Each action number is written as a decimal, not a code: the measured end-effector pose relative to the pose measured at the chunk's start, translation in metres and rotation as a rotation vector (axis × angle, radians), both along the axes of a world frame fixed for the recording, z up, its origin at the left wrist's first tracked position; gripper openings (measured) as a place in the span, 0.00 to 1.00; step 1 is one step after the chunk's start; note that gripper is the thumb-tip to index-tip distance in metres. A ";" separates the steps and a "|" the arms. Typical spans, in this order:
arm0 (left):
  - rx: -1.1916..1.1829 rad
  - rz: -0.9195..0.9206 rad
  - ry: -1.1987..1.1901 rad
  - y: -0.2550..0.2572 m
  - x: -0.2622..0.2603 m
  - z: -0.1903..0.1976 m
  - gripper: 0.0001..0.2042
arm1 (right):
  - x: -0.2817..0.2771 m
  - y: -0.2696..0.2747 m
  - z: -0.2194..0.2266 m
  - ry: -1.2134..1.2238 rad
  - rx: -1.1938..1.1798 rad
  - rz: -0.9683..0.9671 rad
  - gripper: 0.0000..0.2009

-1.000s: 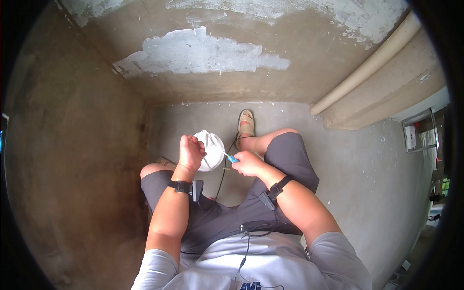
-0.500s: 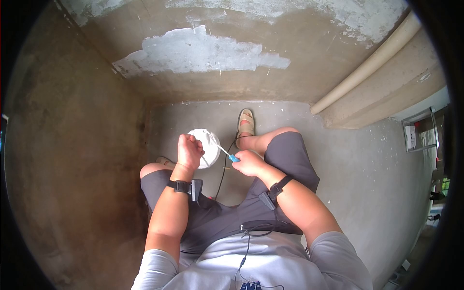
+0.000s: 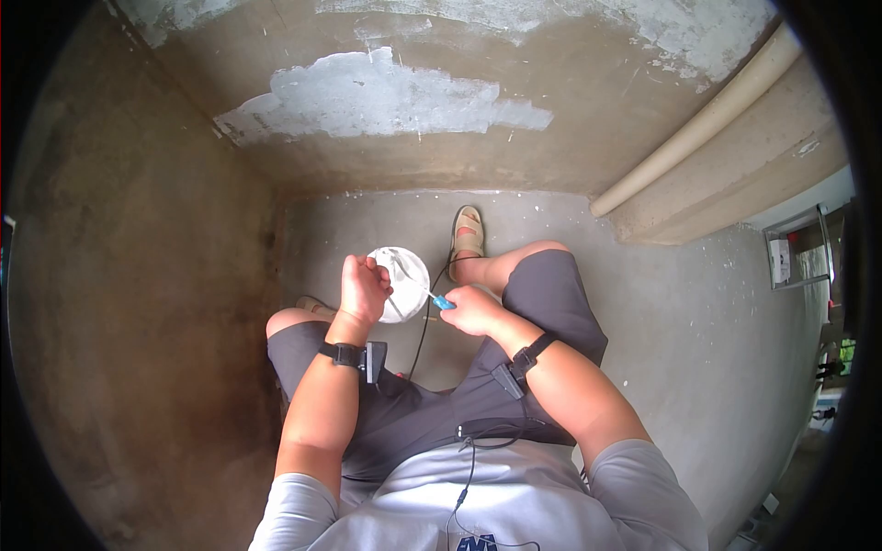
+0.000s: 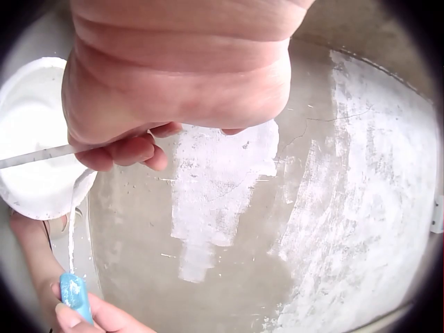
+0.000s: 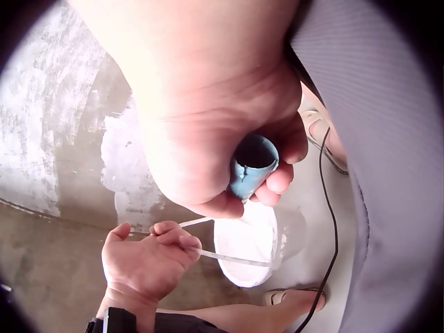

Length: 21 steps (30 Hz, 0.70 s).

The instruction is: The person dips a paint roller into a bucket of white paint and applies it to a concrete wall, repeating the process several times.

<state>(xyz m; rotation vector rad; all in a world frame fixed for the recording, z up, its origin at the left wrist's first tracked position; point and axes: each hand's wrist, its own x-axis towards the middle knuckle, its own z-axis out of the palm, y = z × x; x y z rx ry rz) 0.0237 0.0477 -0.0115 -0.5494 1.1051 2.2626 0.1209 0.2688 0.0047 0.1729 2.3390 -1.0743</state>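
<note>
A round white bucket point(image 3: 415, 292) with white material inside sits between the person's legs. My left hand point(image 3: 365, 289) curls its fingers round the bucket's thin pale handle strip point(image 5: 232, 259), at the bucket's left side. On the other side, my right hand point(image 3: 473, 310) grips the blue handle point(image 3: 444, 302) of a tool. In the left wrist view, the tool's narrow shaft point(image 4: 71, 236) is coated white and reaches to the bucket rim point(image 4: 41, 208). The tool's far end cannot be made out. Seen from the right wrist, the blue handle point(image 5: 250, 182) has a hollow end.
Sandalled feet point(image 3: 468, 231) and bent knees flank the bucket on the grey floor point(image 3: 542, 220). A black cable point(image 3: 422, 344) runs beside it. The wall ahead bears white patches point(image 3: 367, 96). A beige pipe point(image 3: 703, 124) slants along the right, with a metal frame point(image 3: 797, 248) beyond.
The bucket shifted slightly left, then back right. The tool's shaft shows less length outside the bucket than half a second ago. Both hands have barely moved.
</note>
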 end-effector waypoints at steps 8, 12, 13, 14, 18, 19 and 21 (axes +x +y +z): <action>-0.006 0.010 0.005 0.000 -0.001 -0.002 0.13 | 0.002 0.002 -0.008 0.061 0.095 0.045 0.10; -0.018 0.019 -0.011 -0.003 -0.003 -0.003 0.13 | 0.001 0.003 -0.008 0.072 0.143 0.034 0.10; -0.014 0.017 -0.015 -0.004 -0.004 -0.003 0.13 | 0.001 0.003 -0.006 0.074 0.152 0.035 0.10; -0.013 0.018 -0.015 -0.004 -0.004 -0.003 0.13 | 0.001 0.002 -0.005 0.074 0.152 0.036 0.10; -0.005 0.026 -0.001 -0.004 -0.003 -0.001 0.13 | 0.002 0.001 -0.004 0.108 0.175 0.037 0.09; -0.001 0.025 0.003 -0.004 -0.003 0.000 0.14 | 0.003 0.001 -0.004 0.123 0.183 0.037 0.09; 0.006 0.019 -0.002 -0.004 -0.003 0.002 0.13 | 0.003 0.000 -0.003 0.130 0.184 0.033 0.09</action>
